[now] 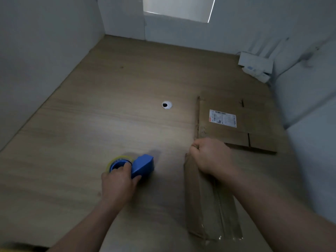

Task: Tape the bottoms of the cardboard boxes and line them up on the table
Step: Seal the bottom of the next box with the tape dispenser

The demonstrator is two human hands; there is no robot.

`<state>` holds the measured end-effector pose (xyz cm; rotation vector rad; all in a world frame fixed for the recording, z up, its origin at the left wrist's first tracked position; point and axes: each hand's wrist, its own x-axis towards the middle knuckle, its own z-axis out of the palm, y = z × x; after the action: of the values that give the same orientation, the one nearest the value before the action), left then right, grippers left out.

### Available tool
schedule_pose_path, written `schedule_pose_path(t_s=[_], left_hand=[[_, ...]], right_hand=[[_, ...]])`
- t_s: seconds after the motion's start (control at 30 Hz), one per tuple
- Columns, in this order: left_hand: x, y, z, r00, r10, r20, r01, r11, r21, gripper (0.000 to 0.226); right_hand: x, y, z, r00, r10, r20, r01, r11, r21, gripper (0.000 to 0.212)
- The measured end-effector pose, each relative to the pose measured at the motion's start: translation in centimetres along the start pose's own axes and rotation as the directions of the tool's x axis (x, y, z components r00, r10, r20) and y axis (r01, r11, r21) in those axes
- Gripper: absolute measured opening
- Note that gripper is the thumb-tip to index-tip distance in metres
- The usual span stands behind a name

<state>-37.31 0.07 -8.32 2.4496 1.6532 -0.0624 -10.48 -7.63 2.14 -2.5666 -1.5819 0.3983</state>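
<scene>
**Dim booth, wood-grain counter**

Light wood-grain counter (91,124) fills most of the view. Pale grey partition (45,51) on the left, grey back wall (181,31), grey right wall (312,99). Bright pane (178,8) high in the back wall is the brightest spot; the rest is dim. Round white cable hole (167,104) with dark centre mid-counter. White boxy unit (254,65) in the far right corner, blurred.

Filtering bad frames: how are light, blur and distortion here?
Head view: dim, soft overall; right hand and the box it grips motion-smeared; left hand and dispenser blurred too; small glints on the box's tape; wide-angle bends the walls at the edges.
</scene>
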Motion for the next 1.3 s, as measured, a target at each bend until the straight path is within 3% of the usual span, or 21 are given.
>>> schedule_pose_path(t_s=[0.27,0.4,0.43,0.5,0.57,0.63,0.73,0.83,0.93,1.1,1.3], left_hand=[[0.0,-1.0,2.0,1.0,-0.023,0.012,0.023,1.0,0.015,0.046],[-0.3,-0.4,0.0,0.999,-0.022,0.029,0.019,0.995,0.094,0.071],[-0.7,0.3,-0.8,1.0,0.004,-0.026,-0.003,1.0,0.029,0.074],[-2.7,3.2,-2.6,0.984,0.061,-0.17,-0.107,0.956,-0.274,0.074],[-6.3,7.7,-5.0,0.979,0.104,-0.177,-0.193,0.763,-0.617,0.077],[-10.2,12.3,-6.7,0.97,0.231,-0.079,-0.208,0.614,-0.761,0.089],[-13.2,16.4,-4.5,0.927,0.374,-0.012,-0.282,0.678,-0.679,0.104],[-13.6,17.3,-1.8,0.92,0.353,-0.173,-0.383,0.702,-0.601,0.089],[-13.4,17.4,-1.2,0.911,0.348,-0.222,-0.412,0.745,-0.524,0.101],[-12.7,17.1,-3.6,0.865,0.502,-0.012,-0.452,0.768,-0.454,0.141],[-13.1,17.1,-4.5,0.862,0.502,0.074,-0.445,0.818,-0.364,0.131]], right_hand=[[-0.1,-0.5,0.4,0.997,0.042,-0.058,-0.043,0.999,-0.005,0.042],[-0.5,-0.5,0.2,0.998,0.046,-0.044,-0.046,0.999,0.0,0.041],[-0.6,-0.4,0.1,0.998,0.045,-0.045,-0.045,0.999,0.011,0.039],[-0.7,-0.4,0.1,0.997,0.053,-0.055,-0.051,0.998,0.035,0.037],[-0.4,-0.4,0.3,0.995,0.078,-0.057,-0.076,0.996,0.037,0.041],[-0.2,-0.3,0.7,0.991,0.112,-0.072,-0.107,0.992,0.066,0.045],[0.0,0.5,0.6,0.969,0.202,-0.144,-0.148,0.937,0.315,0.041],[-1.0,2.3,0.0,0.969,0.19,-0.159,-0.069,0.823,0.564,0.037],[-3.0,4.8,0.9,0.994,-0.043,-0.104,0.089,0.864,0.496,0.042],[-4.1,7.3,0.8,0.998,-0.062,-0.031,0.069,0.852,0.519,0.051],[-4.2,7.2,0.6,0.993,-0.116,0.036,0.086,0.88,0.467,0.062]])
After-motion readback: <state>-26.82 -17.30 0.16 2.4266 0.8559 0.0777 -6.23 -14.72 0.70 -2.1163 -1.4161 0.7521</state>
